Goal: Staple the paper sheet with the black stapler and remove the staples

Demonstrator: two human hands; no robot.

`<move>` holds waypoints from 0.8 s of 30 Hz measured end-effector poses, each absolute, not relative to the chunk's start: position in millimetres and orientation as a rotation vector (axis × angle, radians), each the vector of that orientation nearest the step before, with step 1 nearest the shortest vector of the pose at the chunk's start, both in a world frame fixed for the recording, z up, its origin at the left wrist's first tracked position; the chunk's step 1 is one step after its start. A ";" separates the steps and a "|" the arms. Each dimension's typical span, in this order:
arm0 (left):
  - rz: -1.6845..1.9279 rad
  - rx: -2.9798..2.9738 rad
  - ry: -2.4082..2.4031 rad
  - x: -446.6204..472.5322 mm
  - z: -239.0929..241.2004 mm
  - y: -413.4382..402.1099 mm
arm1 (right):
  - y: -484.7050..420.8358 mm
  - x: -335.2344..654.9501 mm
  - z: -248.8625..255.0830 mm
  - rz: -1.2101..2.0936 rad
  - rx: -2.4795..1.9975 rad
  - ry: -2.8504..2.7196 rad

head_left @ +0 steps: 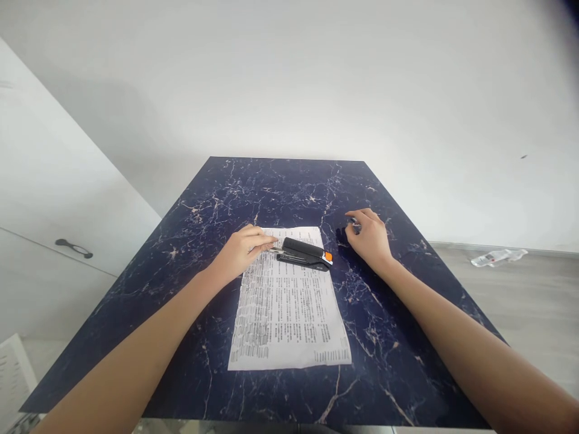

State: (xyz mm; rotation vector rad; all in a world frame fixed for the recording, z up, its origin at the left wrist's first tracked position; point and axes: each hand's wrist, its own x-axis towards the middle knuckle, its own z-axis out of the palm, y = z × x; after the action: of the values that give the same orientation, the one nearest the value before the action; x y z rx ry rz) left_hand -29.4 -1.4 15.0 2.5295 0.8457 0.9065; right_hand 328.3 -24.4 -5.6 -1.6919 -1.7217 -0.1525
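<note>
A black stapler (302,253) with an orange button at its right end lies across a printed sheet of paper (294,307). Its jaws stand apart, the front pointing left. My left hand (246,248) is at that front end, thumb and fingers pinched together at a thin metal part between the jaws. To the right of the paper, my right hand (368,234) is just over the table, fingers curled. Something small and shiny (354,223) shows between its thumb and forefinger, too small to name for certain.
The dark blue marble-patterned table (280,187) reaches back to a white wall. At the left is a white cabinet with a dark handle (73,248). A clear plastic wrapper (497,257) lies on the floor at the right.
</note>
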 end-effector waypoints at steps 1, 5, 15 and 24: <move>0.883 2.533 0.833 -28.9 14.5 -1.3 | -23.6 329.4 -6.3 -0.146 -1.695 -1.719; 0.821 2.547 0.798 -27.1 15.1 -2.5 | -21.7 332.9 -8.6 -0.116 -1.697 -1.717; 0.793 2.413 0.895 -28.3 14.9 -0.4 | -20.0 333.2 -10.2 -0.090 -1.706 -1.721; 0.764 2.198 1.028 -29.0 17.7 -2.8 | -18.8 335.5 -12.5 -0.089 -1.710 -1.727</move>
State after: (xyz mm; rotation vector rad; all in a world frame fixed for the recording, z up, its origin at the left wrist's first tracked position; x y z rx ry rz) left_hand -29.0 -2.8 17.7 2.1977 1.0279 0.7642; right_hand 335.5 -18.8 -12.5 -1.7098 -1.7273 -0.0892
